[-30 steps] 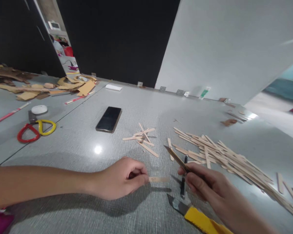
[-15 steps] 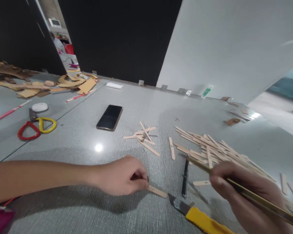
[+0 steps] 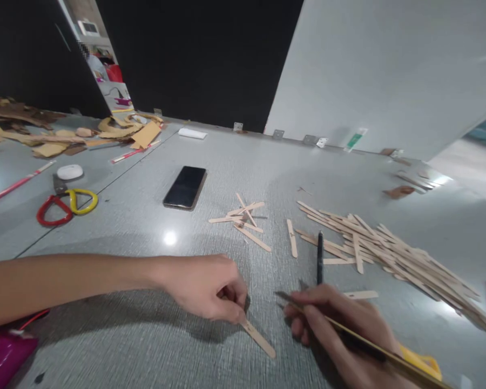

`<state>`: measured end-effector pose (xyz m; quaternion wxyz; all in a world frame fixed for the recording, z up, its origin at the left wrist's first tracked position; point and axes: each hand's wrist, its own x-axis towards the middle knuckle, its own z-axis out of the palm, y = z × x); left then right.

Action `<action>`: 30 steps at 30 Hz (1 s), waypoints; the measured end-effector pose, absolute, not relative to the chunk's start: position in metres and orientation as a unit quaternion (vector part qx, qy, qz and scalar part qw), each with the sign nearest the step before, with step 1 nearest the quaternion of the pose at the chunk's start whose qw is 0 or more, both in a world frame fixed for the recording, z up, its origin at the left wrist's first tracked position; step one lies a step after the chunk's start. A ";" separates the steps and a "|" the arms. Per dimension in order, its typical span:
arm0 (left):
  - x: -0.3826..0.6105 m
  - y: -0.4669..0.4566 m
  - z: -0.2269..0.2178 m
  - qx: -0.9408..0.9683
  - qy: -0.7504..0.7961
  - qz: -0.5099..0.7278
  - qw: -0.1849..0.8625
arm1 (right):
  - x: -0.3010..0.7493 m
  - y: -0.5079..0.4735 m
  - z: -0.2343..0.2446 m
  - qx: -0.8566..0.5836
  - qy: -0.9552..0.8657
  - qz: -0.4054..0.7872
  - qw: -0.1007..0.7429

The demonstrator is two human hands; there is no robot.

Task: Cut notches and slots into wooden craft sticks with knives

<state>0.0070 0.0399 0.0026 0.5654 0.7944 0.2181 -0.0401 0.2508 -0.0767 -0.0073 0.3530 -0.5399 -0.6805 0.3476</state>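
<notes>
My left hand (image 3: 208,289) pinches one end of a wooden craft stick (image 3: 261,340) between thumb and fingers, its free end slanting down to the right over the table. A slim brass-coloured tool with a dark pointed tip (image 3: 297,307) is gripped like a pen in my right hand (image 3: 340,329); its exact kind is unclear. The tip points left, a short way from the stick and apart from it. A yellow-handled utility knife (image 3: 423,363) is mostly hidden under my right hand. Just beyond that hand lies a black pen (image 3: 319,259).
A large pile of craft sticks (image 3: 389,248) lies at the right, a smaller cluster (image 3: 245,219) mid-table. A phone (image 3: 185,187), red-and-yellow scissors (image 3: 67,208) and a purple object (image 3: 12,356) lie leftward. Cardboard scraps (image 3: 65,138) line the far left edge.
My right hand has moved left with the brass-coloured tool, over the utility knife, bringing the tip near the stick. The craft stick in my left hand has turned to point more towards me.
</notes>
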 end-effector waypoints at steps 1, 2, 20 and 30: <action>0.007 0.040 0.003 0.796 0.218 -0.041 0.563 | 0.254 -0.071 -0.005 -0.556 -0.667 0.353 0.348; 0.008 0.039 0.003 0.798 0.218 -0.039 0.561 | 0.256 -0.068 -0.002 -0.564 -0.648 0.380 0.343; 0.007 0.042 0.000 0.808 0.202 -0.038 0.553 | 0.238 -0.074 -0.011 -0.468 -0.752 0.406 0.223; 0.007 0.042 0.001 0.819 0.192 -0.021 0.540 | 0.239 -0.078 -0.016 -0.444 -0.802 0.326 0.229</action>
